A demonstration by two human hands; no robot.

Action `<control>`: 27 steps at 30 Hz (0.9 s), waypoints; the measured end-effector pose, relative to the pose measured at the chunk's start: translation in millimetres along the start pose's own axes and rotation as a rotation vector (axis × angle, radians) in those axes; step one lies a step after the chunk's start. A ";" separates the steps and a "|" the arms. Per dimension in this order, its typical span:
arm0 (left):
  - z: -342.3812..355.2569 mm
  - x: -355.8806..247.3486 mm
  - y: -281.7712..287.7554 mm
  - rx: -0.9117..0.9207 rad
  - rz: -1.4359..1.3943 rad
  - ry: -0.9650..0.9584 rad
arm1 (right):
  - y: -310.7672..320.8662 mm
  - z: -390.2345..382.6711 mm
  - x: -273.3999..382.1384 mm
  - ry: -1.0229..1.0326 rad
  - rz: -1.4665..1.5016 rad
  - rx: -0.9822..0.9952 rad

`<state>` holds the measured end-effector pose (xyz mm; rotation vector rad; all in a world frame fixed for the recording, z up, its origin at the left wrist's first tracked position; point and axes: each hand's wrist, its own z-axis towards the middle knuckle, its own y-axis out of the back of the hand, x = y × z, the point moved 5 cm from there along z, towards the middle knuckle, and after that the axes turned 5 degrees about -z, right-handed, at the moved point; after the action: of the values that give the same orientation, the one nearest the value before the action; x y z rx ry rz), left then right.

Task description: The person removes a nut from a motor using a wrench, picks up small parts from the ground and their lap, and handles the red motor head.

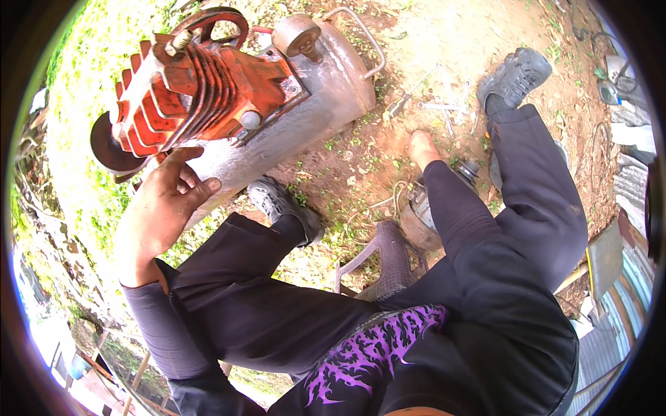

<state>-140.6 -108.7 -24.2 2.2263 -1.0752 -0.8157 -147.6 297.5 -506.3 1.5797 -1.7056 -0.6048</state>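
Bracing the dented silver metal compressor tank (pixel 305 104), which lies tipped on bare dirt, the left hand (pixel 163 204) presses open-palmed beneath its orange finned pump (pixel 201 87); the right hand (pixel 423 147), beside it, reaches groundward, grip unclear, work seemingly early.

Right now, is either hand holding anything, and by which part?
The left hand lies flat against the side of the silver tank under the orange compressor head, bracing rather than gripping. The right hand reaches toward the ground, holding nothing visible.
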 end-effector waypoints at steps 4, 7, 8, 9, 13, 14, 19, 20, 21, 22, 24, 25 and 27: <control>-6.5 3.4 -1.6 0.011 -0.113 0.046 | 0.1 -14.3 17.3 -0.030 0.028 0.030; 0.4 11.3 -8.3 0.030 -0.185 0.012 | 16.0 -23.7 21.3 -0.039 0.229 -0.006; 1.1 10.7 -9.2 0.032 -0.195 0.015 | 11.7 -18.3 13.6 -0.124 0.416 -0.004; 0.0 12.5 -10.2 0.042 -0.204 0.030 | 8.4 -13.7 7.9 -0.204 0.562 -0.038; 12.0 8.2 -14.4 0.111 -0.171 0.044 | 47.0 -21.3 -29.3 -0.490 0.702 -0.242; 4.0 4.9 -11.9 0.089 -0.163 0.064 | 62.9 -26.5 -29.4 -0.517 0.603 -0.378; 2.2 -3.4 -11.2 0.083 -0.165 0.099 | 51.0 -18.4 -60.2 -0.515 0.272 -0.435; 3.7 -4.5 -12.1 0.091 -0.169 0.108 | 45.0 -14.4 -62.6 -0.509 0.251 -0.381; 4.5 -5.2 -12.7 0.078 -0.159 0.113 | 38.2 -10.3 -63.7 -0.505 0.260 -0.331; 3.6 -7.9 -13.4 0.075 -0.159 0.121 | 39.9 -15.6 -59.8 -0.485 0.333 -0.394; 3.3 -13.3 -14.6 0.071 -0.161 0.132 | 40.3 -31.3 -54.9 -0.449 0.477 -0.525; 4.8 -13.4 -14.3 0.068 -0.144 0.112 | 35.5 -25.0 -64.1 -0.580 0.545 -0.626; 6.9 -13.6 -15.4 0.085 -0.154 0.117 | 39.1 -13.7 -75.3 -0.566 0.477 -0.686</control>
<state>-144.7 -90.6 -35.4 2.4191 -0.9079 -0.7039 -163.2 378.7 -482.5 0.5151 -1.8800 -1.2871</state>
